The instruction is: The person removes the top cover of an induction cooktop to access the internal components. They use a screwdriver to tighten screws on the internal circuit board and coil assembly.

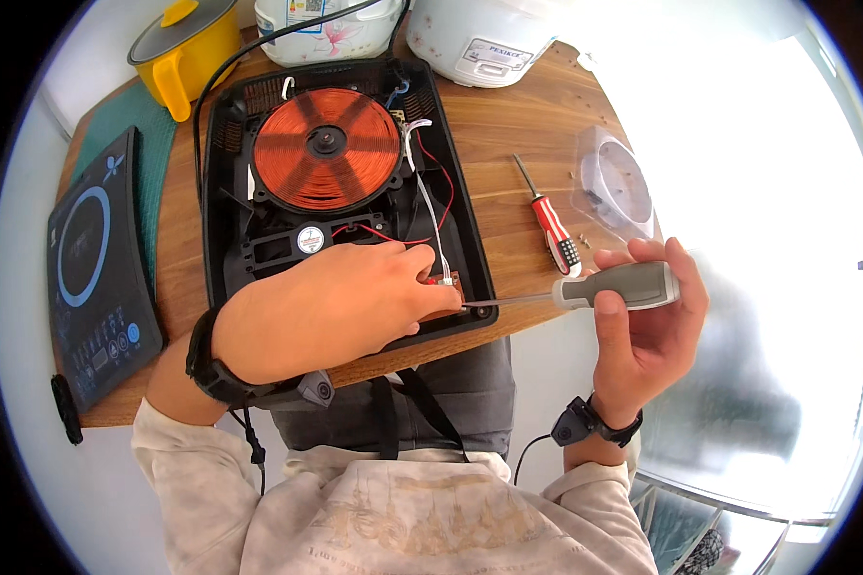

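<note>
My left hand [326,307] reaches into the open black housing [460,220], its fingers curled at a small circuit board [445,281] with white wires; what they pinch is hidden. My right hand [642,345] grips a grey-handled screwdriver [614,285], its shaft pointing left to the board beside my left fingertips. Above my left hand, a round copper coil [307,149] sits in the housing, with red, white and black wires nearby.
A red-handled screwdriver [555,232] and clear plastic dish [614,187] lie right on the wooden table [494,115], near small screws. A glass cooktop panel [101,278] rests left on a green mat [160,163]. A yellow pot [177,57] and two white appliances [479,43] stand behind.
</note>
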{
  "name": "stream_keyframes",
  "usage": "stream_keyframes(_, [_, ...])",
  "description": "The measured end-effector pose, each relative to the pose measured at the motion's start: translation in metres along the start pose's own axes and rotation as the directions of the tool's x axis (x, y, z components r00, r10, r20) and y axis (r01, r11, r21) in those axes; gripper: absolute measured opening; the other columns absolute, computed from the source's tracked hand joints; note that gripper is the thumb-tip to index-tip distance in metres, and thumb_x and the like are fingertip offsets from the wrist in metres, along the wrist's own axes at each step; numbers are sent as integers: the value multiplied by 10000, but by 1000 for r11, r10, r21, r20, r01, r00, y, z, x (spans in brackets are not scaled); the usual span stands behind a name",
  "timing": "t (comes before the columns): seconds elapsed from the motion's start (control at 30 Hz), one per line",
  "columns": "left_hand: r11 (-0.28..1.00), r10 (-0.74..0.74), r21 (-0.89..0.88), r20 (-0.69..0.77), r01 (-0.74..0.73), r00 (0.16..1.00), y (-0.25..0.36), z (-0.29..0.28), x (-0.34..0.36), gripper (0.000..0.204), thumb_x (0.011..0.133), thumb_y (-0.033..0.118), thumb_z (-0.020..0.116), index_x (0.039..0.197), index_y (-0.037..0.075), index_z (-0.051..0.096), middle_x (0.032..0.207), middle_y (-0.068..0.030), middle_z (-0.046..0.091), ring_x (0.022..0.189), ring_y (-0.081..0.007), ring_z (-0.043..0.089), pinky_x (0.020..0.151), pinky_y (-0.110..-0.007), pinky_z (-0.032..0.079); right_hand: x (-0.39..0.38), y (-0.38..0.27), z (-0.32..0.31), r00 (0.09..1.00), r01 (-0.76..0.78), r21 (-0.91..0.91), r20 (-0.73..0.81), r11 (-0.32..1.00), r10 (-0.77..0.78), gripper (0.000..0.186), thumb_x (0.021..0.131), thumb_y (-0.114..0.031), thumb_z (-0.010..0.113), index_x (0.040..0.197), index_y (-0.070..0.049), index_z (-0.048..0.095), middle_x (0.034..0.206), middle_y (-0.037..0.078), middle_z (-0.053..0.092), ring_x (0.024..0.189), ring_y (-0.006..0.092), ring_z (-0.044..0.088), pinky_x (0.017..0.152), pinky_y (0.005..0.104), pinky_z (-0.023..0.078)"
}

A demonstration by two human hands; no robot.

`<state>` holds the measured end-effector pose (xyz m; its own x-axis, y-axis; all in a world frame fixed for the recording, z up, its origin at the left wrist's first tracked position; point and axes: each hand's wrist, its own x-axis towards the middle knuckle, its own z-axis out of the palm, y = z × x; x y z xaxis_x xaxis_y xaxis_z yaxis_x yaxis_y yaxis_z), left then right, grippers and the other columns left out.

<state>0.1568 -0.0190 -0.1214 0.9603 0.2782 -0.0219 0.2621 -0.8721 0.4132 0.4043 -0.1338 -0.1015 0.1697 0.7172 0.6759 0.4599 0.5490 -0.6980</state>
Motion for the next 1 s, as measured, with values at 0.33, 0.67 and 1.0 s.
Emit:
stream_keyframes(0.33, [995, -2, -103, -15, 0, 1000, -5, -2, -2, 540, 876, 7, 690, 1381, 175, 601, 1112, -84, 557, 1037, -281, 619, 831, -388, 563, 2, 4, 3, 999, -41, -41, -10, 998, 41, 615, 885, 77, 749, 1441, 55, 488, 1273, 202, 622, 1059, 284, 707, 866, 366, 622])
stream_keyframes(0.67, [993, -3, -122, -22, 0, 1000, -6, 0, 0, 521, 853, -13, 709, 1329, 170, 601, 1093, -82, 569, 1028, -299, 634, 821, -401, 565, 2, 6, -1, 1000, -25, -58, 12, 998, 26, 624, 887, 89, 736, 1456, 46, 484, 1275, 194, 626, 1066, 272, 707, 835, 347, 628])
stream_keyframes(1.0, [994, 4, -111, -50, -9, 999, -5, 2, 0, 487, 863, 3, 700, 1311, 173, 613, 1081, -81, 569, 1007, -295, 641, 805, -403, 564, 7, 5, 3, 998, 33, -56, 52, 998, -30, 611, 877, 35, 785, 1433, 34, 533, 1295, 190, 622, 1088, 288, 703, 854, 361, 600])
